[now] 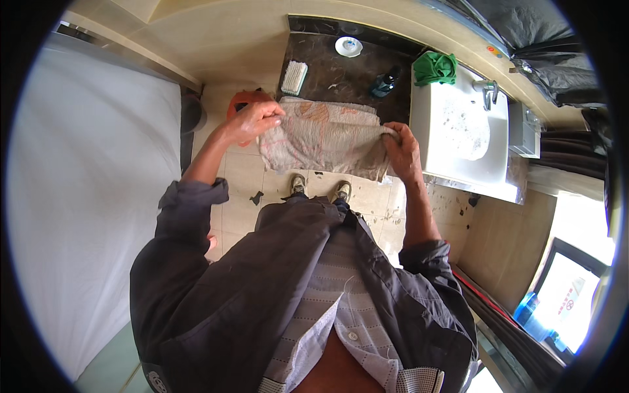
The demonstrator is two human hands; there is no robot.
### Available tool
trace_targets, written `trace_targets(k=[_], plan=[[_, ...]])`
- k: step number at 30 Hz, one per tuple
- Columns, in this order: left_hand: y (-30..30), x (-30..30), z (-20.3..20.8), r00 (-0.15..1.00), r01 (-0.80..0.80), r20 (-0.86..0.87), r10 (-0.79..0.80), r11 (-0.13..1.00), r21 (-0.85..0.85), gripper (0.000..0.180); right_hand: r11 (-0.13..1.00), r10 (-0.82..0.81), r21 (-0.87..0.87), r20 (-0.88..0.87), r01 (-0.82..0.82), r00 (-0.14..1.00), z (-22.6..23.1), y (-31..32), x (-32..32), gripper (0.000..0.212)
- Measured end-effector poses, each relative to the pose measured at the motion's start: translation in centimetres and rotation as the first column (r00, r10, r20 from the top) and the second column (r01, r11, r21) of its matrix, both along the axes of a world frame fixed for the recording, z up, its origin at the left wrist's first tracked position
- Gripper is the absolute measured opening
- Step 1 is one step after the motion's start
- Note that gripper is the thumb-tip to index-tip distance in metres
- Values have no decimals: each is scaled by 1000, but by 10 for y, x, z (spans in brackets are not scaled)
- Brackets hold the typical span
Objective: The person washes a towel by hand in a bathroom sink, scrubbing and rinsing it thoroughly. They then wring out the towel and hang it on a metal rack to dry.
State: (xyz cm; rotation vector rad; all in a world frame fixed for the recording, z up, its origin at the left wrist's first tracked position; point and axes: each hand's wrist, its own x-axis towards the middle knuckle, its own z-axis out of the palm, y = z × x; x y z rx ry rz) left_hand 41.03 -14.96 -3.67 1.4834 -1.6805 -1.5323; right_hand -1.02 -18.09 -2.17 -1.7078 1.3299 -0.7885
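A worn grey-beige cloth point(324, 139) with faded orange marks is stretched out flat in front of me, above the tiled floor. My left hand point(257, 120) pinches its upper left corner. My right hand point(403, 152) grips its right edge. Both arms come up from the lower edge in rolled dark sleeves. Below the cloth my two shoes point(320, 188) show on the floor.
A dark marble counter point(341, 69) holds a white scrub brush point(294, 76), a small white dish point(348, 46) and a dark bottle point(384, 82). A white basin point(466, 134) with a tap and a green cloth point(436, 67) stands to the right. An orange object point(241, 100) sits behind my left hand. A white surface point(92, 196) fills the left.
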Motion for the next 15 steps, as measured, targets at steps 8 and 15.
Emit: trace_targets(k=[8, 15], plan=[[-46, -18, -98, 763, -176, 364, 534, 714, -678, 31, 936, -340, -79, -453, 343, 824, -138, -50, 15, 45], [-2, -114, -132, 763, 155, 544, 350, 718, -679, 46, 902, 57, -377, -378, -210, 924, -131, -14, 124, 44]])
